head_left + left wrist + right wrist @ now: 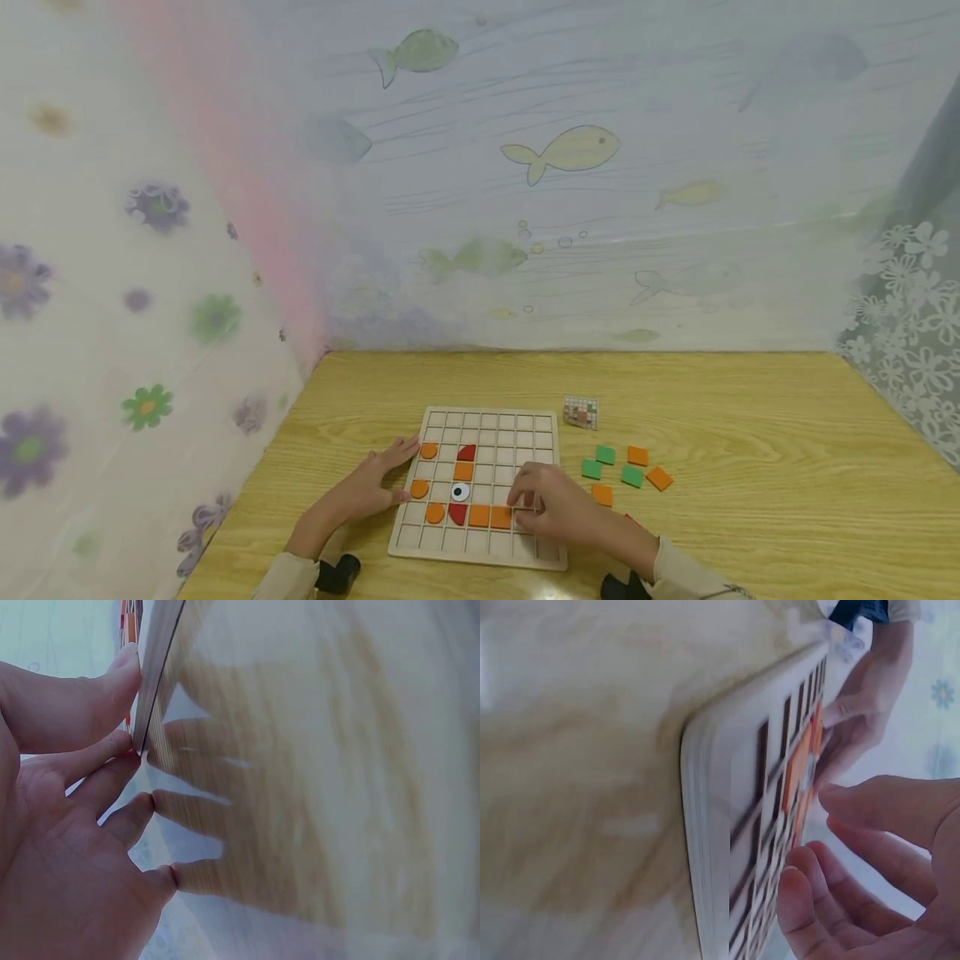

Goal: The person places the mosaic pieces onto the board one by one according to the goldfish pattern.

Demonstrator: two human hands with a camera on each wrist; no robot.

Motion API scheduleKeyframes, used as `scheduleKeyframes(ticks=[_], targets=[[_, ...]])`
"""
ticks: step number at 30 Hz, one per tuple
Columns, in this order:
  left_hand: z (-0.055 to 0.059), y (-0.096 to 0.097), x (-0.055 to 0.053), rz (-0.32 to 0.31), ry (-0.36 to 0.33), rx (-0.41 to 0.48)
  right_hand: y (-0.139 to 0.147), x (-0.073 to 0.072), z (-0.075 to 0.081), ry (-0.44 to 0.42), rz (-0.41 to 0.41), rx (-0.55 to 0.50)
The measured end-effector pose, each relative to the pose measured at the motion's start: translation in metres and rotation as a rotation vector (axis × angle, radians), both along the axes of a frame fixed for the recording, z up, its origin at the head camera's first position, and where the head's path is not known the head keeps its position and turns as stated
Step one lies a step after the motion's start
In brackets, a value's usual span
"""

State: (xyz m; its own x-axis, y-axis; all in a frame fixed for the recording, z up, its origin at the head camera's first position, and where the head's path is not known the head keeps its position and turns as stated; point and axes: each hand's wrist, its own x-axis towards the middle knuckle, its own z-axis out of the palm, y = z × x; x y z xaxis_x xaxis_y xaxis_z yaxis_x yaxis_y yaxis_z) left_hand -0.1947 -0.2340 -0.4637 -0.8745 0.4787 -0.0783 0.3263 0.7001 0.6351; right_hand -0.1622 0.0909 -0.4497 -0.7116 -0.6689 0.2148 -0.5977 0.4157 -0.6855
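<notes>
A light wooden grid board [525,429] lies on the table, holding three orange discs [419,489], red curved pieces [467,452], an eye tile [460,492] and orange squares. Beside its left edge is my left hand [367,487], fingers spread; the thumb [124,675] touches the rim in the left wrist view. My right hand [555,504] is over the board's lower right, fingertips by the end orange square [500,517] of the row. In the right wrist view its thumb [855,802] stands apart from the bent fingers, and no piece shows between them.
Right of the board lie loose green squares [605,455] and orange squares [637,456], with a red piece [632,521] partly hidden by the right forearm. A small patterned picture card [581,412] lies beyond the board's upper right corner. Fabric walls border the wooden table [750,467].
</notes>
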Motion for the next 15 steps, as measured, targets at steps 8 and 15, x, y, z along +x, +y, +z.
scheduleKeyframes(ticks=[8, 15], targets=[[-0.001, 0.000, 0.000, 0.003, 0.000, 0.000, 0.027, -0.002, 0.010, -0.068, -0.013, 0.003], [-0.002, -0.001, 0.000, 0.006, 0.001, -0.011, 0.052, -0.005, 0.009, -0.052, -0.054, -0.004]])
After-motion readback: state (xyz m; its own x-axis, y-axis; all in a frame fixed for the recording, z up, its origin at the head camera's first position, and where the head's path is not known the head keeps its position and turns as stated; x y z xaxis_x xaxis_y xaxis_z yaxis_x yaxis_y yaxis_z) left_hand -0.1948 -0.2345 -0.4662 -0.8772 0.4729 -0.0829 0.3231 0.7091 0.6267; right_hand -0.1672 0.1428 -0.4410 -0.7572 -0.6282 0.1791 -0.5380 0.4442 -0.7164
